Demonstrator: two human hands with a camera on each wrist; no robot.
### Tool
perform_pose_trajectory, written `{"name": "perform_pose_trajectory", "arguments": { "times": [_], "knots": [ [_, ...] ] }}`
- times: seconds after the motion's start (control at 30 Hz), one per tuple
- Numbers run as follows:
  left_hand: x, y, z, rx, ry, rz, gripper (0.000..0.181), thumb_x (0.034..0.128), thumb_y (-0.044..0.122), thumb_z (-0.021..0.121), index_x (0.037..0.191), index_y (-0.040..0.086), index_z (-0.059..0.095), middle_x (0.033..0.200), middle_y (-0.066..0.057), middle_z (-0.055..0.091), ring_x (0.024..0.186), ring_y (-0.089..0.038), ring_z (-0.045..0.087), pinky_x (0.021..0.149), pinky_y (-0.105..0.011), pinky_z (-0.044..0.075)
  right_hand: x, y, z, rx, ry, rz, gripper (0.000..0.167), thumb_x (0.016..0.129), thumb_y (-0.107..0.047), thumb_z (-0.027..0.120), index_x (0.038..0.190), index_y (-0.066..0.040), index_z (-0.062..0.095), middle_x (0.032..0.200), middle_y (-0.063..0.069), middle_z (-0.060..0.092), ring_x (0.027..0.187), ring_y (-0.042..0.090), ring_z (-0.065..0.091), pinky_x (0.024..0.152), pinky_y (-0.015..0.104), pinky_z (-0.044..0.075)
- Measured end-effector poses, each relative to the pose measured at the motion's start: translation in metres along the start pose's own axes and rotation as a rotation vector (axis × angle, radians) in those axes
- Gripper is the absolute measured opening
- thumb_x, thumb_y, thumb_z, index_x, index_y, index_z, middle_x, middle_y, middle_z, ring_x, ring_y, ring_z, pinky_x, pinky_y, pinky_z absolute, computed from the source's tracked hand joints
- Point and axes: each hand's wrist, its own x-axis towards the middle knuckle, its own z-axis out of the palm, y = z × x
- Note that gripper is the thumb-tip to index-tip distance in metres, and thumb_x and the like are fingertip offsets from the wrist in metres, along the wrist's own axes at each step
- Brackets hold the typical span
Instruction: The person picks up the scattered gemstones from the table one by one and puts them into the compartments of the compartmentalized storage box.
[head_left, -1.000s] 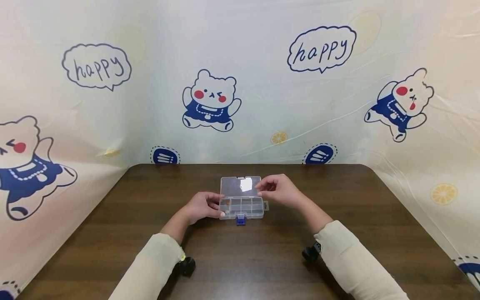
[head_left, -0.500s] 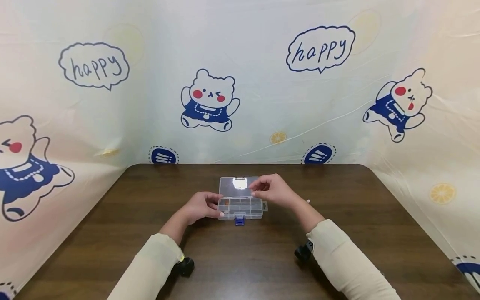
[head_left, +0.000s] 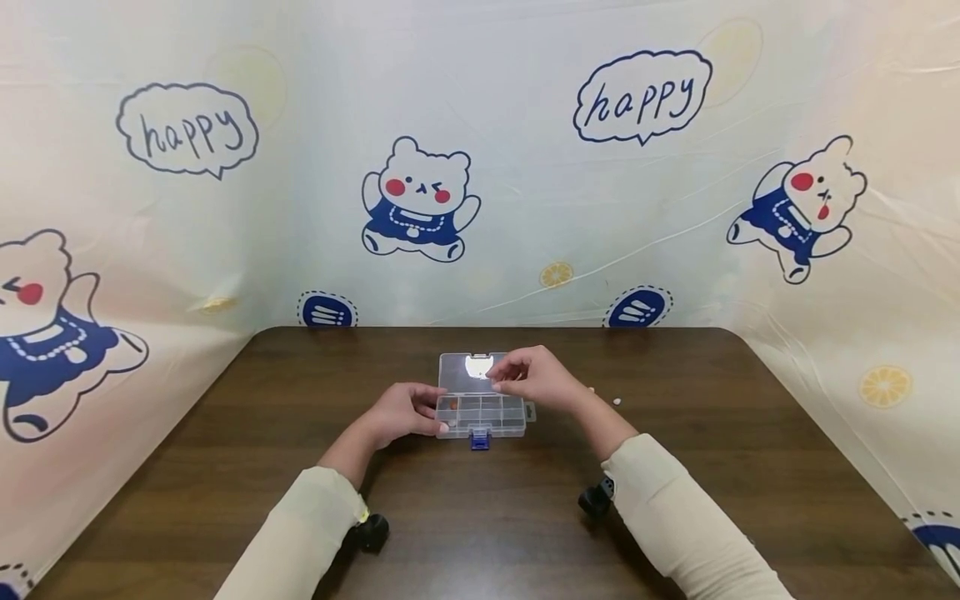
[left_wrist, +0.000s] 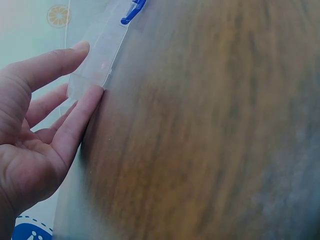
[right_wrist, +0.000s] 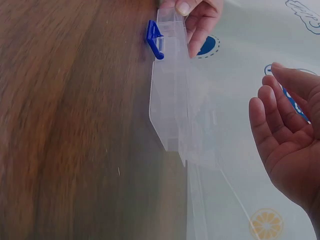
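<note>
Clear compartment box (head_left: 504, 432) sits on the brown desk (head_left: 480, 521), clear lid (head_left: 456, 372) hinged back on its far side, blue latch (head_left: 480, 442) along its near side. From where I stand, left hand (head_left: 401, 412) holds the box's left end: thumb at its near left corner, fingers along the end toward its hinge, so the box lies between thumb and fingers. Right hand (head_left: 538, 379) hovers past the box's far right side, in front of the lid; fingers bent and bunched near the thumb, apart from the box. Can't tell if those fingertips pinch anything. Orange bit (head_left: 453, 406) in the box's far left compartment. Small white piece (head_left: 617, 401) on the desk, well right of the box; another pale bit (head_left: 591, 389) nearer the box, just beyond the right wrist. Printed curtain (head_left: 517, 208) hangs behind the box.
</note>
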Motion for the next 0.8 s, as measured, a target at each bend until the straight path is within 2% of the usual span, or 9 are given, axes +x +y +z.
{"name": "perform_pose_trajectory", "arguments": {
  "times": [0.33,0.8],
  "knots": [
    [0.001,0.0,-0.001,0.007,-0.015,0.001,0.061,0.0699,0.012,0.089,0.126,0.009,0.065,0.11,-0.009,0.064,0.092,-0.022,0.061,0.079,-0.033,0.057,0.009,0.002,0.011,0.029,-0.054,0.041,0.017,0.086,-0.003,0.073,0.103,0.001,0.072,0.09,0.002,0.07,0.079,0.017,0.062,0.073,0.028,0.055],
    [0.0,0.0,-0.003,-0.002,-0.029,0.004,0.06,0.0716,0.012,0.088,0.126,0.008,0.064,0.109,-0.008,0.064,0.091,-0.023,0.061,0.08,-0.034,0.057,0.027,0.01,0.022,0.045,-0.133,0.113,0.017,0.086,-0.003,0.074,0.102,0.001,0.073,0.087,0.003,0.068,0.077,0.02,0.062,0.071,0.029,0.057]
  ]
}}
